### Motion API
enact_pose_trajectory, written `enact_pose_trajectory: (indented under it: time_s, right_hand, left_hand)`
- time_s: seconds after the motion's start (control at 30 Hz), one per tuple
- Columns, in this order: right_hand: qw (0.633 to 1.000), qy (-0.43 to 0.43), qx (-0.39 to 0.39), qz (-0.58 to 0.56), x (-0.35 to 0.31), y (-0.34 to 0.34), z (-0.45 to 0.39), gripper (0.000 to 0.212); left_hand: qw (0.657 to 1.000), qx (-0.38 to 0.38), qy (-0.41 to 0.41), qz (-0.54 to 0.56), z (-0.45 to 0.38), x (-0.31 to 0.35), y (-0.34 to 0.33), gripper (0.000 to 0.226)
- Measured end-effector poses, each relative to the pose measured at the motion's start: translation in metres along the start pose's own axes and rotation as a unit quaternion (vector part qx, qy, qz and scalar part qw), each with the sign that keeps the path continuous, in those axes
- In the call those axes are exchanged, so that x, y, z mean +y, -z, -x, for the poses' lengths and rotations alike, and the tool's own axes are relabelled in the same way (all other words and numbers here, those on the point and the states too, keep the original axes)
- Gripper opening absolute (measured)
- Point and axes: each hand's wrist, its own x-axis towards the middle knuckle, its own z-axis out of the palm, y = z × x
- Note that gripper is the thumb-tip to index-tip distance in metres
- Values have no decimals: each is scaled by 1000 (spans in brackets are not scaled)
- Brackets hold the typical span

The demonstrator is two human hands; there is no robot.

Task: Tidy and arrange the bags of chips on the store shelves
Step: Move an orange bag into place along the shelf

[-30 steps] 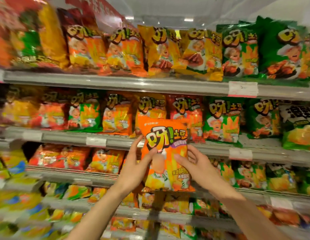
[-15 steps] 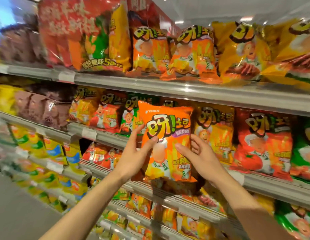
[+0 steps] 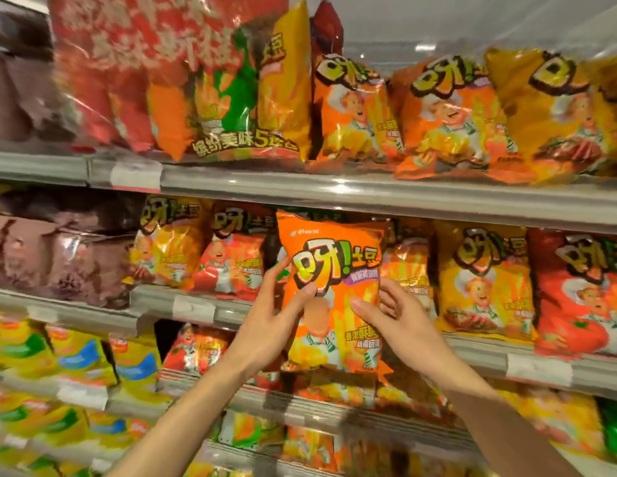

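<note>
An orange chip bag [image 3: 334, 270] with a cartoon chef stands upright in front of the middle shelf [image 3: 386, 201]. My left hand [image 3: 276, 321] grips its left edge, thumb across the front. My right hand [image 3: 393, 318] grips its right edge, thumb on the front and fingers behind. The bag covers the gap between a red tomato bag [image 3: 231, 263] on the left and an orange bag [image 3: 407, 266] on the right.
Matching orange bags [image 3: 355, 108] and yellow bags [image 3: 548, 111] line the top shelf beside a large multipack [image 3: 183, 80]. Yellow bags [image 3: 482, 280] and red bags [image 3: 582, 290] fill the middle shelf to the right, brown bags [image 3: 59, 256] to the left. Lower shelves hold more bags.
The view has swung left and closer to the shelves. Both hands have carried the orange bag up from the lower shelf level to the middle row.
</note>
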Motion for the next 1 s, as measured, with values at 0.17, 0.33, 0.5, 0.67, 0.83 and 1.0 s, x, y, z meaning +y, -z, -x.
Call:
enact_pose_trajectory:
  time_s: [0.17,0.33,0.5,0.67,0.83,1.0]
  right_hand:
    - [1000,-12,13,15,-8,-40,3,31]
    - [996,-21,33,83,-25,-53,-19,64]
    - [965,-59,120,226,-33,-61,-58,83]
    - [945,-58,175,269,-28,-86,-73,84]
    - [944,-51,212,247,-26,-94,-71,75]
    - [947,-45,225,225,-37,-86,-79,75]
  left_hand:
    - [1000,-16,8,10,-7,-20,33,57]
    - [1000,20,7,13,-13,-22,65,61]
    - [998,59,8,16,-21,-25,96,57]
    - [997,66,24,12,-24,-34,121,73]
    - [997,60,32,26,-20,-38,135,78]
    - [998,53,35,28,-18,-41,142,78]
